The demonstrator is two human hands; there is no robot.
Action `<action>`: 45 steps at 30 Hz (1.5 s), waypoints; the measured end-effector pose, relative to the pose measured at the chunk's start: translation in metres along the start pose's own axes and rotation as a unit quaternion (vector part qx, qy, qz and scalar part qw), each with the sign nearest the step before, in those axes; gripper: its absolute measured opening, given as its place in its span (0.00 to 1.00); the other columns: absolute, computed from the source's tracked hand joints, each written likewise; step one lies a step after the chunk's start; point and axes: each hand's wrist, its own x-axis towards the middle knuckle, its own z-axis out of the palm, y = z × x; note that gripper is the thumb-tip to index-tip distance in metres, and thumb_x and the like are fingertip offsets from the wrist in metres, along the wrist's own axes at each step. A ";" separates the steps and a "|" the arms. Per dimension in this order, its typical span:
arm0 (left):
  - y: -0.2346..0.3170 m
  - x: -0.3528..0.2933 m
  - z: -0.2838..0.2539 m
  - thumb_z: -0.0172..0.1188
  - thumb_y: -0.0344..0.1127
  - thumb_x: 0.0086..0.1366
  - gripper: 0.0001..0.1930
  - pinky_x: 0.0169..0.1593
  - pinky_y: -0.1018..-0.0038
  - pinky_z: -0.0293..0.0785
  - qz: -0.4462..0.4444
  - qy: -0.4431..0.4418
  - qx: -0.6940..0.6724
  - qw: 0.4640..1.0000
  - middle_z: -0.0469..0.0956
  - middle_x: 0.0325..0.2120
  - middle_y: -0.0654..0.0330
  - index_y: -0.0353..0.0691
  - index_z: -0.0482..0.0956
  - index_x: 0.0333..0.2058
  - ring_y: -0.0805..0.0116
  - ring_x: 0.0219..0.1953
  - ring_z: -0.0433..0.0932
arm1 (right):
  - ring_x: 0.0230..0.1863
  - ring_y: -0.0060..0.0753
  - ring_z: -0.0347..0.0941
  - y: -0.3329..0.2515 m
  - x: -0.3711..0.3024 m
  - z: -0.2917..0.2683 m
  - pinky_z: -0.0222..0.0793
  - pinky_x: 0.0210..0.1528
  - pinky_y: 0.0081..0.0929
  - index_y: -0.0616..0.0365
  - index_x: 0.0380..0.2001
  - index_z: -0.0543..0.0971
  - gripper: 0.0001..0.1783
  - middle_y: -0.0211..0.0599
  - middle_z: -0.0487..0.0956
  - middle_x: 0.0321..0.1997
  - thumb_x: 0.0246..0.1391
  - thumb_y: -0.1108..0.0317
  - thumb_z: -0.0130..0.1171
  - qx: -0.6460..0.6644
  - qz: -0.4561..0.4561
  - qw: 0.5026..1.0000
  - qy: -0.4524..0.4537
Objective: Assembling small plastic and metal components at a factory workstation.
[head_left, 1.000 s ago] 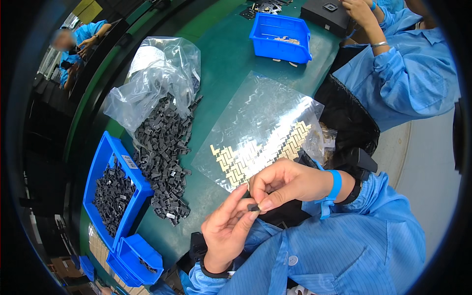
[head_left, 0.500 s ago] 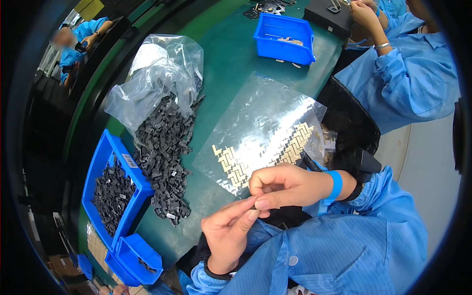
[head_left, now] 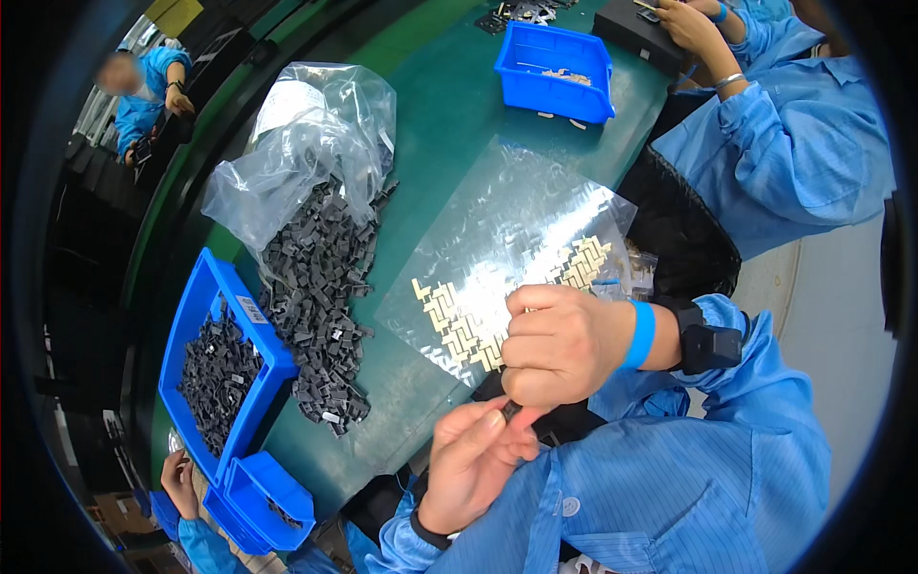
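Note:
A small black plastic piece (head_left: 512, 410) is pinched between the thumb and fingers of my left hand (head_left: 469, 459). My right hand (head_left: 564, 344) is just above it, its back turned up and its fingers curled in close to the piece. Whatever those fingers hold is hidden. Beneath and beyond my right hand lies a clear plastic sheet (head_left: 497, 187) bearing rows of cream L-shaped pieces (head_left: 445, 311), partly covered by that hand. Left of the sheet, a heap of small black plastic parts (head_left: 320, 258) spills from a clear plastic bag (head_left: 330, 120) onto the green table (head_left: 435, 115).
At the left stands a blue bin (head_left: 279, 362) of small black parts, with a smaller blue bin (head_left: 263, 521) nearer. Another blue bin (head_left: 555, 100) with pale pieces sits far right. A co-worker's sleeve (head_left: 794, 163) is at right; another person's hand (head_left: 180, 483) is lower left.
My right hand has turned over and shifted up, its fingers now curled. My left hand has moved slightly right, and its black piece now shows. Another person's hand has risen beside the left bin.

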 end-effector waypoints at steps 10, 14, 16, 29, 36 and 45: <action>0.148 -0.052 0.011 0.49 0.29 0.62 0.19 0.54 0.71 0.64 0.555 0.369 0.654 0.358 0.71 0.47 0.49 0.28 0.66 0.51 0.62 0.51 0.70 | 0.14 0.22 0.57 -0.083 0.052 -0.048 0.62 0.21 0.23 0.39 0.52 0.67 0.24 0.27 0.68 0.20 0.52 0.76 0.50 -0.034 0.025 0.961 0.272; 0.171 -0.038 0.000 0.55 0.32 0.58 0.27 0.59 0.65 0.55 0.464 0.433 0.771 0.056 0.55 0.60 0.51 0.34 0.62 0.56 0.59 0.61 0.56 | 0.15 0.23 0.57 -0.061 0.045 -0.045 0.62 0.22 0.22 0.39 0.51 0.71 0.29 0.28 0.66 0.22 0.44 0.79 0.51 -0.107 -0.147 0.941 0.286; 0.129 -0.038 0.001 0.56 0.31 0.57 0.29 0.59 0.64 0.56 0.500 0.371 0.731 0.279 0.56 0.59 0.51 0.37 0.60 0.57 0.58 0.61 0.57 | 0.13 0.20 0.55 -0.086 0.043 -0.048 0.58 0.20 0.20 0.41 0.52 0.71 0.23 0.24 0.65 0.20 0.50 0.66 0.54 -0.015 0.033 0.959 0.282; 0.012 0.002 0.013 0.48 0.24 0.57 0.35 0.59 0.55 0.57 0.132 0.179 0.175 0.959 0.50 0.59 0.41 0.41 0.43 0.62 0.49 0.61 0.53 | 0.30 0.43 0.71 -0.004 -0.021 0.029 0.68 0.31 0.33 0.61 0.32 0.73 0.09 0.39 0.72 0.32 0.46 0.70 0.56 0.141 0.288 0.947 -0.002; 0.002 0.025 0.003 0.52 0.29 0.61 0.27 0.43 0.70 0.69 0.129 0.203 0.185 0.953 0.71 0.44 0.50 0.36 0.53 0.57 0.66 0.43 0.72 | 0.33 0.42 0.72 -0.002 -0.019 0.028 0.69 0.35 0.31 0.63 0.32 0.74 0.11 0.40 0.73 0.34 0.45 0.69 0.58 0.249 0.349 0.903 -0.002; 0.001 0.038 -0.017 0.52 0.25 0.61 0.09 0.34 0.75 0.73 0.127 0.182 0.198 0.955 0.77 0.31 0.55 0.35 0.70 0.41 0.68 0.30 0.76 | 0.36 0.42 0.73 0.003 -0.015 0.024 0.69 0.36 0.30 0.62 0.34 0.75 0.13 0.41 0.75 0.35 0.43 0.68 0.61 0.225 0.338 0.912 -0.053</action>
